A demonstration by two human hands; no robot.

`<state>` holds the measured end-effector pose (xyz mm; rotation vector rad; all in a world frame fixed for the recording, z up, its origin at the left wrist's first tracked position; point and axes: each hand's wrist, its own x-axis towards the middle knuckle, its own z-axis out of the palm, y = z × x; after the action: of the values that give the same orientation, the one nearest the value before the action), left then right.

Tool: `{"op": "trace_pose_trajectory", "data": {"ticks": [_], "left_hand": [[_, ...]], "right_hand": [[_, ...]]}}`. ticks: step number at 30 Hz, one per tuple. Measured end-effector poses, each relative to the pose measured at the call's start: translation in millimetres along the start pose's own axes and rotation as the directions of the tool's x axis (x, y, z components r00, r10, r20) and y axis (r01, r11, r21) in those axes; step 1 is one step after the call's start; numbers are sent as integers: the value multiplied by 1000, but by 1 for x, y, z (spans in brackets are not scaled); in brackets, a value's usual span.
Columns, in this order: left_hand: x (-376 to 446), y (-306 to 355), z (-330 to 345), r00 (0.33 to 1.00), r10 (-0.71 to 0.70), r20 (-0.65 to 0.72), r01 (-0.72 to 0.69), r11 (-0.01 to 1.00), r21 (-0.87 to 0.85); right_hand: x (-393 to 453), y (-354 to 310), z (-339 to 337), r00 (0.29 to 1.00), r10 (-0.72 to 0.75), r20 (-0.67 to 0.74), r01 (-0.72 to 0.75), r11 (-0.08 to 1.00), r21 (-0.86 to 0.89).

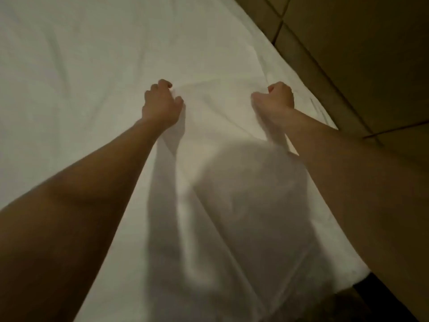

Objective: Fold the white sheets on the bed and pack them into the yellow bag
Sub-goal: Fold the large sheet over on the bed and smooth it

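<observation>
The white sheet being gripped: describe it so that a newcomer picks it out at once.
Start from the bed, which fills most of the view, with a dark panelled wall at upper right. Both arms reach forward over it; the left hand and the right hand each pinch the white sheet. Unlike the flat cloth around it, this layer is gathered into raised creases between the two hands.

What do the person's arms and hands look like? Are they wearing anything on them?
Both arms are bare as far as the view shows, with no sleeves. The left hand and right hand wear no gloves. I see no watch, bracelet or ring, though the light is dim and the picture blurry.
</observation>
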<state>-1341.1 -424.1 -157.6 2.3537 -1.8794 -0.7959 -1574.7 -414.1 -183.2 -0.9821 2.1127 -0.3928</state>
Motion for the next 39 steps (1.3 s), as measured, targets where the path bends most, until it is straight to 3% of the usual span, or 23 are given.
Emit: {"op": "trace_pose_trajectory", "data": {"ticks": [4,7,10,13,16,20,23,25,27,31,35,39], "left_hand": [[39,-9,-1,992,-75,98,77,997,-10],[57,-4,-9,936,-16,352,79,983,-166],[70,6,-15,863,63,501,-22,996,-88],[88,12,-24,909,113,400,-18,972,-233],[97,14,-27,923,117,366,57,900,-432],[98,14,-12,908,70,413,73,944,-322],[100,18,-9,947,87,310,31,934,-356],[100,20,-8,967,59,248,53,904,-424],[95,21,-2,982,34,184,53,891,-450],[75,34,14,990,74,116,-31,942,-335],[16,41,45,982,185,26,-186,978,93],[-86,32,104,907,357,225,-393,909,140]], "right_hand": [[21,-15,5,994,-25,111,8,989,147],[32,-22,3,967,-113,228,90,990,112],[44,-39,0,968,-193,164,169,975,148],[57,-74,-1,951,-304,49,285,930,231],[73,-99,6,937,-336,94,305,919,249],[78,-84,-11,925,-30,378,43,999,-26],[74,-61,-29,836,127,533,50,951,-306],[72,-46,-33,868,114,484,67,937,-342],[65,-34,-34,916,61,396,33,973,-227],[47,-10,-27,956,58,289,-78,995,60],[30,14,-43,961,11,277,-11,1000,-4],[10,44,-55,969,14,246,11,995,-102]]}}
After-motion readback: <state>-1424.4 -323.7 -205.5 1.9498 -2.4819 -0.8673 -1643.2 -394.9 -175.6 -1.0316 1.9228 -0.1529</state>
